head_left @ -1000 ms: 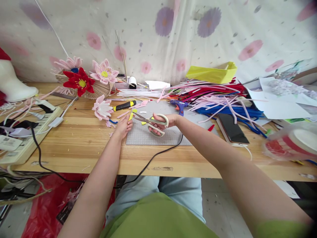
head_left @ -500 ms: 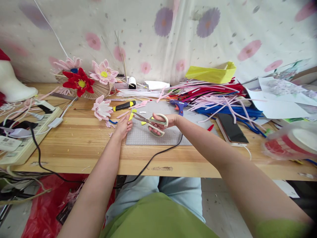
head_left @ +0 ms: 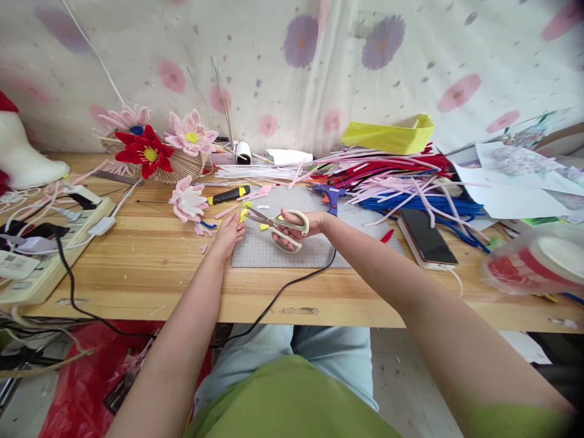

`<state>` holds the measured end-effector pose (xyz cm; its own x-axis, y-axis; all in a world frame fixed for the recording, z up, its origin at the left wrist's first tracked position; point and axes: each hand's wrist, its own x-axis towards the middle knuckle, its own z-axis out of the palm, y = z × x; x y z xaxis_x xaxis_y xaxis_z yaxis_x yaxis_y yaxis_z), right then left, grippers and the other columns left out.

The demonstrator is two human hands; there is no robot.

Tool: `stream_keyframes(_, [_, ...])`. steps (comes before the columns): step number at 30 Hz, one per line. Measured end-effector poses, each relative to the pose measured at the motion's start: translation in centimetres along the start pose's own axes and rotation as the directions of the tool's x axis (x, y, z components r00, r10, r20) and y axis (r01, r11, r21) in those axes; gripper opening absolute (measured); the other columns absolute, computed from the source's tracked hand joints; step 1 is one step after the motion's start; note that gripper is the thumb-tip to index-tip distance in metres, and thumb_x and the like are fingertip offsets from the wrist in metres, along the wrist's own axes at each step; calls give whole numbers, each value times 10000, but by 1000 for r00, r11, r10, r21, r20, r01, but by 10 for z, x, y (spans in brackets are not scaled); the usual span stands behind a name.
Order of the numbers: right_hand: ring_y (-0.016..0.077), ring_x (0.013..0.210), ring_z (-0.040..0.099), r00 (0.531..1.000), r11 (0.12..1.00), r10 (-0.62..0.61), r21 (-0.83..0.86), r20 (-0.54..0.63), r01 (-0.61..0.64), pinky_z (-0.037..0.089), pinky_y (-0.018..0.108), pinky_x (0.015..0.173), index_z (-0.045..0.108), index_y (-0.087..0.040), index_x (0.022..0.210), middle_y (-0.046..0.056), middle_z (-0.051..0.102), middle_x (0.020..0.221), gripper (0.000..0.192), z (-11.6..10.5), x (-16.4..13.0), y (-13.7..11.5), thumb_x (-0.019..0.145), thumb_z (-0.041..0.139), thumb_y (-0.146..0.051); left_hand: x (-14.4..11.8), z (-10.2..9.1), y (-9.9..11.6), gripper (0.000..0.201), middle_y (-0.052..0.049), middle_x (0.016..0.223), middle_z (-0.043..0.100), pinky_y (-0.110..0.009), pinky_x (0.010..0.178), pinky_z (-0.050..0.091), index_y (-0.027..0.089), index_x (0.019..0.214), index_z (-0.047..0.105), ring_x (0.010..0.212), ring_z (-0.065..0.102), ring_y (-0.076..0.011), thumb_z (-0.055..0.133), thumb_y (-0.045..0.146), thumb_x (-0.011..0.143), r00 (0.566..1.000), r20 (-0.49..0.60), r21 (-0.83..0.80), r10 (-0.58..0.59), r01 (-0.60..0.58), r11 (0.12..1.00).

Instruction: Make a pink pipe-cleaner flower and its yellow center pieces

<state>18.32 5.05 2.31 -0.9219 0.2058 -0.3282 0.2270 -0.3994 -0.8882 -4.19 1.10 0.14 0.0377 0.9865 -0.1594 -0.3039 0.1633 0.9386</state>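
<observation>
My right hand (head_left: 294, 231) is closed around the handles of a pair of scissors (head_left: 296, 220), whose blades are spread and point left. Between the fingers of my left hand (head_left: 229, 234) is a short yellow fuzzy piece (head_left: 243, 215), perhaps pipe cleaner. The blade tips are right beside that piece; whether they touch it I cannot tell. Below both hands lies a grey cutting mat (head_left: 260, 255). A pink and white fuzzy flower (head_left: 188, 199) lies just left of my left hand, near a black and yellow utility knife (head_left: 229, 194).
A blue glue gun (head_left: 329, 193) lies on the mat, its black cord (head_left: 292, 281) running over the table edge. Bundled pipe cleaners (head_left: 387, 170) and a phone (head_left: 429, 236) are at right, near a wrapped cup (head_left: 538, 261). At left are a red flower (head_left: 148, 153) and a power strip (head_left: 50, 255).
My hands and the scissors have barely shifted. The yellow piece in my left fingers is turned slightly. Nothing else on the table has visibly moved.
</observation>
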Motion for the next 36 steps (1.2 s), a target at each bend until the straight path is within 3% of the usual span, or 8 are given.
stream_keyframes(8, [130, 624, 542, 998, 997, -51, 47, -48, 53, 469, 286, 620, 520, -128, 876, 59, 570, 726, 685, 12, 9, 3, 786, 150, -698, -1, 7, -4, 251, 90, 481, 297, -151, 351, 113, 176, 704, 413, 349, 244, -16, 547, 369, 790, 997, -25, 108, 78, -75, 991])
stream_keyframes(21, [93, 505, 458, 971, 981, -192, 12, -141, 195, 387, 232, 501, 506, -124, 809, 16, 498, 614, 623, 19, 15, 8, 823, 191, -661, -4, 16, -2, 159, 97, 476, 261, -163, 368, 128, 160, 850, 500, 357, 222, -24, 556, 299, 796, 991, -31, 70, 134, -132, 989])
stream_keyframes(27, [48, 412, 317, 936, 964, -266, -62, -231, 259, 245, 166, 392, 485, -135, 811, -60, 354, 511, 538, 18, 12, 5, 816, 318, -647, -3, 15, -3, 124, 87, 477, 287, -159, 371, 136, 165, 892, 531, 366, 241, -31, 540, 250, 803, 984, -74, 63, 160, -156, 986])
stream_keyframes(30, [60, 442, 363, 849, 928, -361, -240, -385, 286, 283, 181, 412, 476, -154, 814, -48, 389, 543, 495, 11, 0, -1, 781, 410, -644, -2, 12, -3, 119, 88, 467, 286, -157, 367, 135, 169, 888, 528, 364, 245, -37, 529, 258, 808, 980, -98, 67, 174, -168, 984])
stream_keyframes(32, [80, 481, 420, 734, 907, -360, -402, -576, 128, 336, 205, 450, 474, -166, 798, -25, 437, 580, 460, 5, -11, -4, 760, 466, -624, -1, 11, -4, 140, 91, 463, 283, -155, 362, 131, 173, 892, 526, 357, 239, -37, 528, 284, 809, 981, -107, 68, 164, -158, 985])
stream_keyframes(34, [125, 572, 498, 546, 841, -317, -495, -776, -216, 389, 243, 524, 483, -172, 774, 18, 500, 639, 430, -1, -24, -6, 733, 522, -598, 0, 11, -4, 148, 94, 462, 275, -153, 359, 124, 175, 890, 517, 348, 224, -35, 519, 302, 813, 983, -110, 63, 147, -141, 988])
stream_keyframes(36, [200, 729, 562, 335, 685, -289, -438, -897, -582, 421, 297, 632, 505, -169, 775, 85, 565, 736, 395, -4, -34, -3, 725, 550, -559, 0, 12, -4, 138, 97, 459, 267, -152, 357, 120, 178, 884, 509, 342, 212, -34, 509, 299, 818, 983, -113, 63, 141, -135, 989])
